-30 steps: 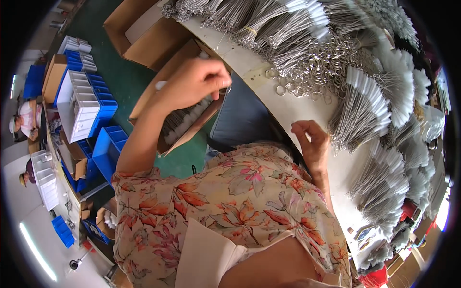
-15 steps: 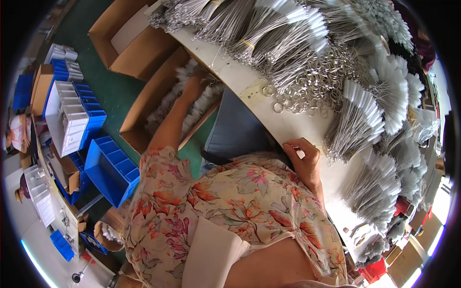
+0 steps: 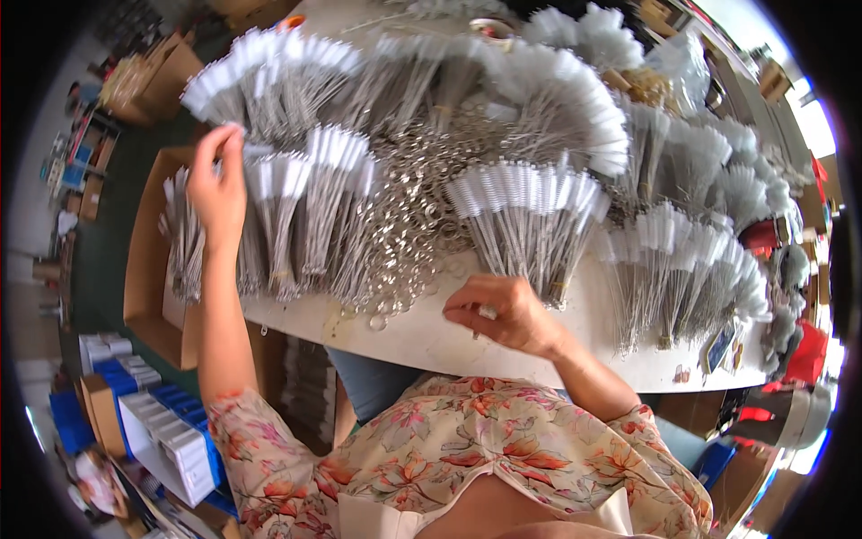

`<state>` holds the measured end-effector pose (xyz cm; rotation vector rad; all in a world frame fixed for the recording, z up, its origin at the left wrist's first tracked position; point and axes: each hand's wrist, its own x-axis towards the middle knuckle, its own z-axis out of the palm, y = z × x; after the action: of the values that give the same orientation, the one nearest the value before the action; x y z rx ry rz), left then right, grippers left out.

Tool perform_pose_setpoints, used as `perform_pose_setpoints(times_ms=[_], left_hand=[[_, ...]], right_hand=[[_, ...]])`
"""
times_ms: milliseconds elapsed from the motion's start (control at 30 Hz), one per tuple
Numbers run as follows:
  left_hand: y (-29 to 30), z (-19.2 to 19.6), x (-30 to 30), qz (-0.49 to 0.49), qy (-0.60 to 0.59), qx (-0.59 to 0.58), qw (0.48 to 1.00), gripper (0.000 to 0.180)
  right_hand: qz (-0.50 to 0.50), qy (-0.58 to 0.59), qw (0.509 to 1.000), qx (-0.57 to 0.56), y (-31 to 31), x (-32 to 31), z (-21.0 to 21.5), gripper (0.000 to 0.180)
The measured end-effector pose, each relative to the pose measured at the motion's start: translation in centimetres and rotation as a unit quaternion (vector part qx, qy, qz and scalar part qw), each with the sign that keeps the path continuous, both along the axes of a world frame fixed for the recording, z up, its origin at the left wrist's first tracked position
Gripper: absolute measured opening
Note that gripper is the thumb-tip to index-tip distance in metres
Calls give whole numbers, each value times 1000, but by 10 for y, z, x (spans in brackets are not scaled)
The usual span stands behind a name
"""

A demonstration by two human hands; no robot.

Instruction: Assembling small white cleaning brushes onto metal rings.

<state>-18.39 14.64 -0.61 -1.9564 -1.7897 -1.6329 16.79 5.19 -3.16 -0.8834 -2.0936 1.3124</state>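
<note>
My left hand [image 3: 218, 193] is raised at the left end of the table, over bundles of thin wire brushes [image 3: 285, 175] with white bristle heads. Its thumb and fingers bend together at the bristle tips; what they pinch, if anything, is not clear. My right hand [image 3: 507, 313] rests low over the near middle of the table with curled fingers. A small pale thing shows between them, too little to name. Just beyond it stands a fanned bundle of wire brushes [image 3: 530, 225]. Between the bundles lies a heap of loose metal rings [image 3: 409, 216].
Several more brush bundles [image 3: 687, 260] cover the right and back of the white table [image 3: 431, 346]. A cardboard box [image 3: 148, 269] stands against its left end. Blue and white bins [image 3: 171, 431] are at lower left. Small items [image 3: 718, 346] lie near the right edge.
My left hand has come up out of the cardboard box of brushes below the table to the bundles on it. The view has turned toward the table; my right hand stays curled, now farther over the tabletop.
</note>
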Motion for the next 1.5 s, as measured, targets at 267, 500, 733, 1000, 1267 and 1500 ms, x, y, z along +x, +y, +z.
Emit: perform_pose_setpoints(times_ms=[267,500,733,1000,1267,1500], left_hand=[[197,-26,-22,167,317,-393,847,30],[199,-42,-13,182,311,-350,865,23],[187,-9,49,-6,-130,-149,980,18],[217,-64,135,-71,268,-276,920,32],[217,-80,102,-187,-41,-393,899,15],[207,-67,106,-146,11,-432,890,14]], right_hand=[[-290,-8,954,71,91,90,28,18],[-325,-43,938,116,204,81,26,18],[-344,-297,871,184,260,58,1,29],[-382,9,922,57,254,62,4,22],[-464,76,861,194,245,190,46,20],[-474,-326,805,146,241,228,-2,23]])
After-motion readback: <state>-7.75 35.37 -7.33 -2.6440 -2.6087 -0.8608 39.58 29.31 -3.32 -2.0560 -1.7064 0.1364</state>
